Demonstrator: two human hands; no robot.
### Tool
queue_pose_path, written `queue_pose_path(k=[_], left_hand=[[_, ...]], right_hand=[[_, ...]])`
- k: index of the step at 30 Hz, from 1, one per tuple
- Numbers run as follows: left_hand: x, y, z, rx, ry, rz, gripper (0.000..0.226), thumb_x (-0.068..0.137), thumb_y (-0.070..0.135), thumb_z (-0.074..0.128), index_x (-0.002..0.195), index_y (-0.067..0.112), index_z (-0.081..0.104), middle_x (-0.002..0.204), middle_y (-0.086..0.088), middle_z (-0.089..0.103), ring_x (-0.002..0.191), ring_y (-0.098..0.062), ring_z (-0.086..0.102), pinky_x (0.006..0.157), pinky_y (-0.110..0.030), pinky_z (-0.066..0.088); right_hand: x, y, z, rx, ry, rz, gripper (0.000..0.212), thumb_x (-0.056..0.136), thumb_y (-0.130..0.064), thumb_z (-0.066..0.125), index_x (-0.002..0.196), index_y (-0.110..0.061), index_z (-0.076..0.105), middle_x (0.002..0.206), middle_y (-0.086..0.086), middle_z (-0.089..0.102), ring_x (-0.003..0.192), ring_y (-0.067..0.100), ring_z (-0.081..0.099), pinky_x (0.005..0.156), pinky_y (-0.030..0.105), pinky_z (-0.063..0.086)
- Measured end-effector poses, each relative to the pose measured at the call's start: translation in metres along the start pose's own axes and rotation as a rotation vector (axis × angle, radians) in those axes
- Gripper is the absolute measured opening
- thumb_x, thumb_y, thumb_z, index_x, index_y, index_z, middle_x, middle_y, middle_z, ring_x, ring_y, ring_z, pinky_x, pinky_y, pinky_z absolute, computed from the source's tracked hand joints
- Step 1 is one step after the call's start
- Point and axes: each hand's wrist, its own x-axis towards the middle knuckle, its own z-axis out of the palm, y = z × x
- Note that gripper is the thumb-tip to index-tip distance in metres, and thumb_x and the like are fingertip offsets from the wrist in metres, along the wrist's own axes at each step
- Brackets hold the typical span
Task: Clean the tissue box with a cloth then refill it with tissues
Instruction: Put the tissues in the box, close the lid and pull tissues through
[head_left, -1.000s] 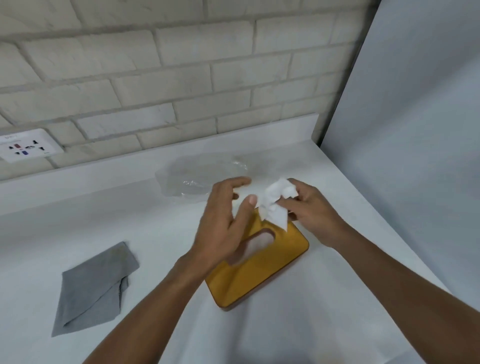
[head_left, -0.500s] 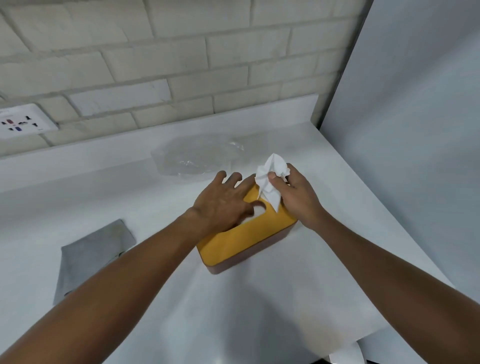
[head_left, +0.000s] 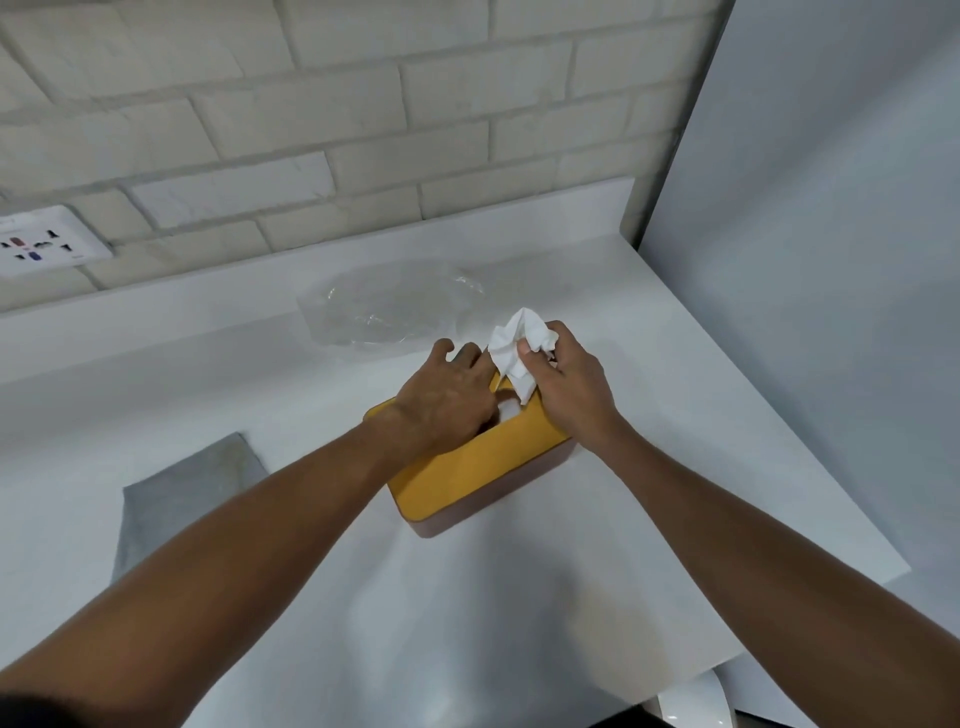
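A tissue box with a yellow lid and a brown base sits on the white counter. My left hand lies flat on the lid, fingers spread over the slot. My right hand pinches a white tissue that rises out of the slot at the box's far end. A folded grey cloth lies on the counter to the left, partly hidden by my left forearm.
An empty clear plastic wrapper lies behind the box near the brick wall. A wall socket is at the far left. A grey panel borders the counter on the right. The counter's front right edge is close.
The lid has come down flat onto the box. My left hand went from lifted with curled fingers to pressing flat on the lid. My right hand keeps pinching the tissue.
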Motion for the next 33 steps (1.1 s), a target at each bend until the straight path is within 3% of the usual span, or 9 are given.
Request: queue_pose_path(k=[4, 9, 12, 14, 16, 21, 24, 27, 33], left_hand=[[0.003, -0.008, -0.015, -0.180, -0.198, -0.046, 0.035, 0.109, 0.041, 0.045, 0.103, 0.033, 0.078, 0.134, -0.016, 0.053, 0.133, -0.038, 0.046, 0.121, -0.060, 0.023], [-0.003, -0.018, -0.018, -0.311, -0.153, -0.025, 0.024, 0.102, 0.043, 0.058, 0.093, 0.039, 0.080, 0.148, -0.010, 0.045, 0.129, -0.032, 0.052, 0.125, -0.061, 0.018], [-0.009, -0.027, -0.013, -0.512, -0.085, -0.036, 0.016, 0.096, 0.043, 0.066, 0.089, 0.039, 0.080, 0.157, -0.008, 0.037, 0.131, -0.029, 0.054, 0.122, -0.057, 0.027], [-0.014, -0.037, -0.016, -0.744, -0.030, -0.061, 0.013, 0.087, 0.042, 0.068, 0.087, 0.038, 0.080, 0.148, 0.002, 0.040, 0.131, -0.025, 0.055, 0.111, -0.047, 0.044], [-0.019, -0.047, -0.021, -0.932, 0.035, -0.108, 0.009, 0.082, 0.037, 0.070, 0.084, 0.035, 0.078, 0.125, 0.012, 0.050, 0.112, -0.014, 0.062, 0.095, -0.038, 0.053], [-0.029, -0.064, -0.025, -1.157, 0.042, -0.231, 0.016, 0.098, 0.016, 0.068, 0.087, 0.027, 0.068, 0.087, 0.023, 0.069, 0.082, -0.001, 0.063, 0.074, -0.027, 0.049], [-0.036, -0.066, -0.021, -1.256, 0.059, -0.277, 0.010, 0.098, 0.017, 0.068, 0.089, 0.023, 0.069, 0.090, 0.016, 0.072, 0.084, -0.005, 0.064, 0.076, -0.029, 0.051], [-0.038, -0.061, -0.022, -1.307, 0.086, -0.311, 0.008, 0.096, 0.014, 0.070, 0.090, 0.018, 0.072, 0.089, 0.007, 0.073, 0.084, -0.012, 0.065, 0.077, -0.026, 0.051], [-0.031, -0.072, -0.026, -1.433, -0.022, -0.601, 0.010, 0.100, 0.010, 0.064, 0.092, 0.015, 0.067, 0.092, -0.004, 0.076, 0.082, -0.015, 0.071, 0.077, -0.027, 0.052]], right_hand=[[0.000, 0.004, 0.000, 0.025, 0.009, 0.013, 0.021, 0.103, -0.034, 0.052, 0.116, -0.019, 0.057, 0.086, -0.015, 0.062, 0.080, 0.004, 0.059, 0.063, 0.017, 0.043], [-0.001, 0.004, 0.005, -0.027, 0.040, -0.046, 0.023, 0.102, -0.033, 0.053, 0.118, -0.017, 0.058, 0.094, 0.000, 0.070, 0.085, 0.017, 0.065, 0.072, 0.039, 0.053], [-0.001, 0.003, 0.005, -0.010, 0.050, -0.032, 0.021, 0.102, -0.033, 0.053, 0.115, -0.018, 0.058, 0.090, -0.001, 0.070, 0.083, 0.017, 0.065, 0.073, 0.040, 0.052], [0.000, 0.003, 0.004, -0.008, 0.046, -0.026, 0.018, 0.102, -0.034, 0.052, 0.112, -0.020, 0.058, 0.084, -0.004, 0.067, 0.080, 0.015, 0.064, 0.071, 0.039, 0.051], [0.001, 0.001, 0.004, -0.026, 0.034, -0.023, 0.014, 0.103, -0.035, 0.051, 0.109, -0.023, 0.056, 0.081, -0.007, 0.065, 0.079, 0.015, 0.063, 0.068, 0.037, 0.049], [0.010, 0.000, -0.005, 0.229, -0.005, 0.154, 0.026, 0.101, -0.040, 0.052, 0.110, -0.017, 0.061, 0.102, 0.002, 0.072, 0.097, 0.019, 0.068, 0.089, 0.041, 0.053], [0.021, 0.002, -0.019, 0.469, -0.001, 0.216, 0.016, 0.103, -0.033, 0.052, 0.111, -0.027, 0.064, 0.106, -0.003, 0.073, 0.100, 0.014, 0.070, 0.094, 0.038, 0.056], [0.027, 0.004, -0.029, 0.567, -0.020, 0.272, 0.014, 0.105, -0.028, 0.048, 0.113, -0.030, 0.060, 0.103, -0.009, 0.070, 0.094, 0.009, 0.068, 0.082, 0.026, 0.055], [0.027, 0.027, -0.036, 0.711, 0.127, 0.516, 0.029, 0.101, -0.033, 0.055, 0.128, -0.022, 0.056, 0.121, 0.005, 0.066, 0.109, 0.024, 0.065, 0.091, 0.041, 0.056]])
